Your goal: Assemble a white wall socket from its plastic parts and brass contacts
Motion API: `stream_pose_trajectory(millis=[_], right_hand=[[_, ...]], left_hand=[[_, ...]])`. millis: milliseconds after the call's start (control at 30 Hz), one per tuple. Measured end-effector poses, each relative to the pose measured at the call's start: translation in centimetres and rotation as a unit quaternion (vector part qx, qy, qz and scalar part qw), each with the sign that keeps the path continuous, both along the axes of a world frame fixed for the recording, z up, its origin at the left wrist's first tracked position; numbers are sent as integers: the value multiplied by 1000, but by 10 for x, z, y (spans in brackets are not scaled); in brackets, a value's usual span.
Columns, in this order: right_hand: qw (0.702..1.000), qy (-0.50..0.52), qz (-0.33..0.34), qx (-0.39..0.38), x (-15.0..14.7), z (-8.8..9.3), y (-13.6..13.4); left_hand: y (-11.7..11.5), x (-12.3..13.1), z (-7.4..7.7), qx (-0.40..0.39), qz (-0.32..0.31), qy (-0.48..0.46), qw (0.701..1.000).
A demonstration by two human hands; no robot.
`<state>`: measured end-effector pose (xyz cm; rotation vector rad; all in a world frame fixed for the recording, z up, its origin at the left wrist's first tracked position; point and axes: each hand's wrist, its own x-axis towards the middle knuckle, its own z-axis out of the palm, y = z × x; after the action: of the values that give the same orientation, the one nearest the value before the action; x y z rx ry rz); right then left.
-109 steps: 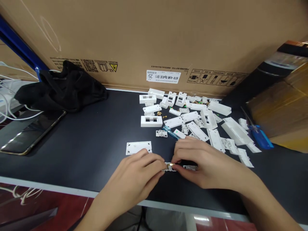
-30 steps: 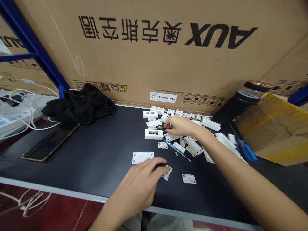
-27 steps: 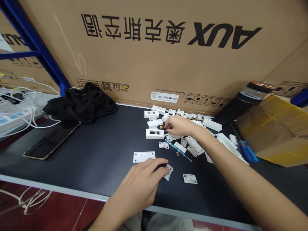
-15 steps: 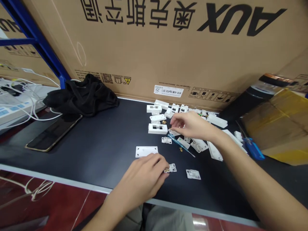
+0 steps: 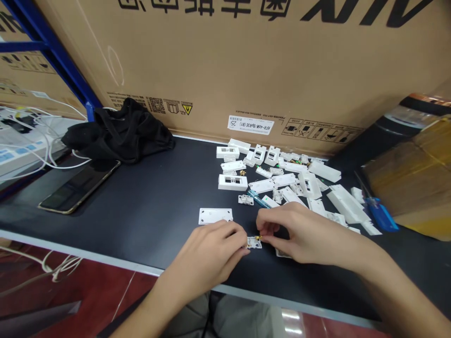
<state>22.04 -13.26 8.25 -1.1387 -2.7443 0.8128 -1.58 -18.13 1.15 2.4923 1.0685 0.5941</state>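
Observation:
My left hand (image 5: 214, 251) lies on the black table (image 5: 148, 206) with its fingertips pinched on a small white plastic part (image 5: 253, 242). My right hand (image 5: 299, 232) meets it from the right, thumb and forefinger pinched on a tiny brass piece (image 5: 260, 238) at that part's edge. Another small white part (image 5: 282, 253) peeks out from under my right hand. A flat white cover plate (image 5: 215, 215) lies just behind my left hand.
A heap of white plastic parts (image 5: 292, 180) and a blue-handled tool (image 5: 259, 199) lie behind my hands. A blue screwdriver (image 5: 378, 209) lies at the right. A phone (image 5: 79, 186) and black cloth (image 5: 120, 131) sit at the left. A big cardboard box (image 5: 246, 61) walls the back.
My right hand has come back from the parts heap to the small white part, bringing a tiny brass piece. My left hand stayed on that part. The view tilted down.

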Motion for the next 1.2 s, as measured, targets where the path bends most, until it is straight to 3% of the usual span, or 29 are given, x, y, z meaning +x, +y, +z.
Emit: stream_pose_trajectory(millis=[300, 633, 833, 967, 1200], right_hand=[[999, -12, 5, -30, -6, 1, 0], [999, -45, 17, 1, -14, 0, -3], [999, -41, -19, 25, -4, 8, 2], [993, -56, -62, 82, 5, 9, 22], [974, -97, -89, 183, -5, -17, 89]], left_hand=[[0, 0, -2, -3, -2, 3, 1000], [0, 0, -1, 8, -2, 5, 1000], [-1, 1, 0, -16, 9, 13, 1000], [-3, 1, 3, -31, 26, 14, 999], [-6, 1, 6, -40, 17, 4, 999]])
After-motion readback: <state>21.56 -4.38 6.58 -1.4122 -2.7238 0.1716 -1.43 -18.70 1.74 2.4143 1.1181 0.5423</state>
